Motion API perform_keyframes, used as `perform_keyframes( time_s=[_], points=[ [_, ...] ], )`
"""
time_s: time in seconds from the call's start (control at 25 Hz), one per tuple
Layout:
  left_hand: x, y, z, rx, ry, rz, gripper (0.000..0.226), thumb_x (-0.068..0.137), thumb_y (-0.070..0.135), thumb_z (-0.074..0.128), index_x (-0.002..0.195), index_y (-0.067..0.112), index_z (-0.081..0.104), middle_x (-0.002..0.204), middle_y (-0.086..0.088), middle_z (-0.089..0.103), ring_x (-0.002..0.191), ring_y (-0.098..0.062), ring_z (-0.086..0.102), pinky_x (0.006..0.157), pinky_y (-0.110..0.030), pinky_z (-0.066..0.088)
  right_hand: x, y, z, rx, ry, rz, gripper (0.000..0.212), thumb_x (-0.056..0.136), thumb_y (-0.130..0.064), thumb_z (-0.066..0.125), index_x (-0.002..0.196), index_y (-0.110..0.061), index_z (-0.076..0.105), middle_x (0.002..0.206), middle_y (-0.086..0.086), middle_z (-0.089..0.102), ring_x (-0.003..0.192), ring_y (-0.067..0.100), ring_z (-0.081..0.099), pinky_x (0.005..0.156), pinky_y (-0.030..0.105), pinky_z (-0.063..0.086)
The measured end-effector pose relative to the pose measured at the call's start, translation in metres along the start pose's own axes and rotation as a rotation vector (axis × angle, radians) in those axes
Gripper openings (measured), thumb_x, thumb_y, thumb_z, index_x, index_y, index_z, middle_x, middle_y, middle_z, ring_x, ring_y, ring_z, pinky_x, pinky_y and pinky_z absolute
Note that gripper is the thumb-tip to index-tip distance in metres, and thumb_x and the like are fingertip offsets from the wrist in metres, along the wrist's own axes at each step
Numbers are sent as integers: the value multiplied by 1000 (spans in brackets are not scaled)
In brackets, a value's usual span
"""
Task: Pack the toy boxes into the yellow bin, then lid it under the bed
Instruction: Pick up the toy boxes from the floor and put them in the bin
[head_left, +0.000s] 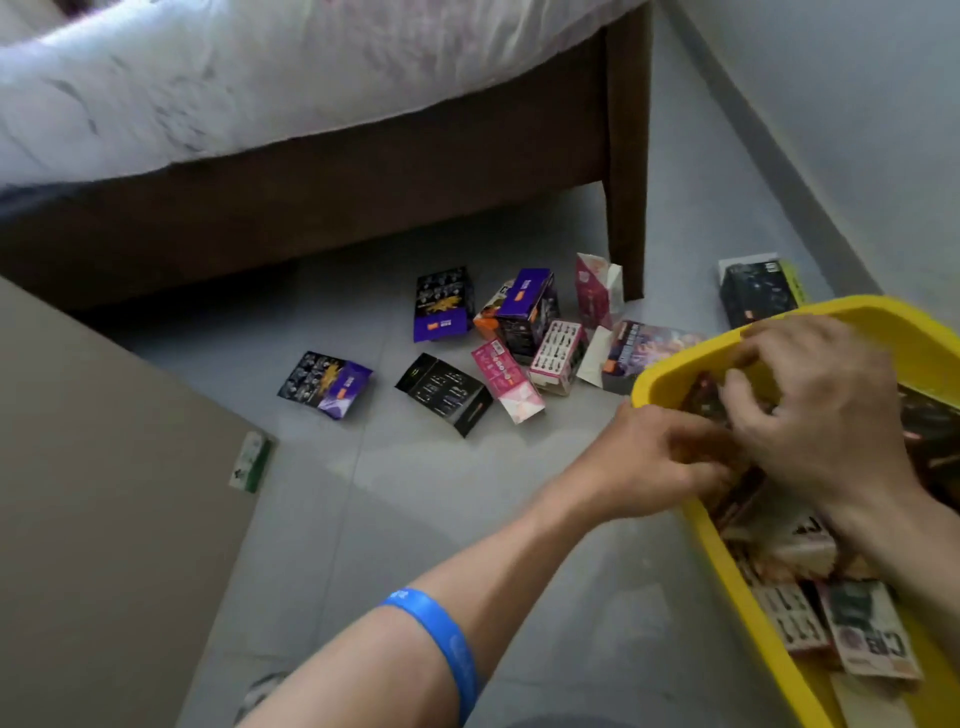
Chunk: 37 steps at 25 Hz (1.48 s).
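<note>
Yellow bin (670, 364): both hands (748, 441) inside, fingers curled; grip unclear.

Yellow bin (670, 371), blue wristband (441, 631), purple/black/pink boxes (524, 306), brown bed frame (363, 176).

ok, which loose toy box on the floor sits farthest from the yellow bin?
The flat black-and-purple box with gold artwork, alone at far left; the other loose boxes cluster nearer the yellow plastic bin.
</note>
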<state>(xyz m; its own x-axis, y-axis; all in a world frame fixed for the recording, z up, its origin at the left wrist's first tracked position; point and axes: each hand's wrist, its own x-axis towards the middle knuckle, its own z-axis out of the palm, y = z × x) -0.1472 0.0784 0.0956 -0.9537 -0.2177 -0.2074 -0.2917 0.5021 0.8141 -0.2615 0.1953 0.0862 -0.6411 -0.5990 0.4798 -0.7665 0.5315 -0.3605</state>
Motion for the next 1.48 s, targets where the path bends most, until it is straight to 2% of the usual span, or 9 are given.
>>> perform_keyframes(
  time_s=[0.08, 0.2, 0.56, 0.72, 0.8, 0.96, 1.08, 1.2, 1.48],
  points=[
    [-6, -17, -11, -395, 184, -34, 18, 84, -11, 61, 99, -11, 70, 88, -18, 68, 86, -18, 58, 79, -34, 48, 6, -39, 7, 96, -101, -126, 15, 78, -18, 56, 85, -10, 66, 93, 13, 69, 95, 36, 58, 79, 48, 46],
    [-5, -60, -48, -532, 322, -161, 18, 83, -13, 58, 95, -8, 72, 86, -18, 70, 79, -25, 65, 79, -34, 57, 8, -80, 30, 41, -341, -203, 15, 84, -17, 60, 95, -12, 69, 98, 9, 69, 96, 31, 58, 80, 45, 47],
    [23, -212, -203, 540, 18, -502, 44, 87, 31, 61, 130, 28, 54, 132, -4, 57, 112, -26, 56, 88, -40, 51, 91, -163, 110, -256, -1012, -176, 45, 92, -36, 55, 136, -29, 49, 137, 1, 59, 117, 25, 59, 91, 42, 54],
    [-2, -267, -187, 433, -103, -638, 87, 88, 26, 65, 154, 41, 11, 165, -4, -4, 148, -40, 1, 109, -61, 30, 94, -200, 204, -399, -1102, -128, 77, 92, -26, 57, 158, -29, 17, 158, 9, 34, 126, 35, 53, 94, 45, 53],
    [-21, -285, -169, 414, -151, -553, 88, 87, 20, 64, 154, 43, 12, 164, 0, -14, 148, -36, -17, 110, -64, 28, 82, -201, 237, -461, -1186, -86, 85, 91, -24, 58, 159, -33, 8, 166, 9, 13, 135, 38, 43, 99, 48, 49],
    [-29, -288, -171, 393, 59, -355, 30, 85, 41, 61, 113, 29, 66, 134, -4, 43, 134, -32, 30, 104, -55, 36, 65, -188, 258, -588, -1046, -164, 67, 87, -29, 61, 148, -22, 34, 154, 11, 32, 129, 37, 44, 98, 48, 45],
    [-23, -285, -171, 396, 250, -532, 61, 82, 60, 63, 129, 23, 48, 136, -8, 37, 124, -32, 39, 98, -51, 42, 60, -181, 261, -443, -861, 30, 67, 85, -32, 64, 144, -20, 34, 140, 10, 47, 119, 36, 52, 93, 47, 47],
    [-28, -284, -159, 279, 164, -713, 97, 74, 67, 68, 148, 30, 19, 147, -10, 27, 130, -36, 37, 100, -50, 41, 51, -173, 258, -414, -928, 86, 62, 91, -37, 60, 144, -21, 31, 141, 12, 49, 121, 38, 51, 94, 47, 48],
    [-53, -258, -95, -32, 193, -824, 106, 61, 64, 79, 143, 33, 19, 134, -2, 32, 129, -28, 36, 95, -46, 44, 34, -160, 217, -289, -1113, 226, 75, 80, -54, 67, 136, -17, 33, 108, 6, 63, 87, 23, 60, 71, 34, 51]
  ],
)
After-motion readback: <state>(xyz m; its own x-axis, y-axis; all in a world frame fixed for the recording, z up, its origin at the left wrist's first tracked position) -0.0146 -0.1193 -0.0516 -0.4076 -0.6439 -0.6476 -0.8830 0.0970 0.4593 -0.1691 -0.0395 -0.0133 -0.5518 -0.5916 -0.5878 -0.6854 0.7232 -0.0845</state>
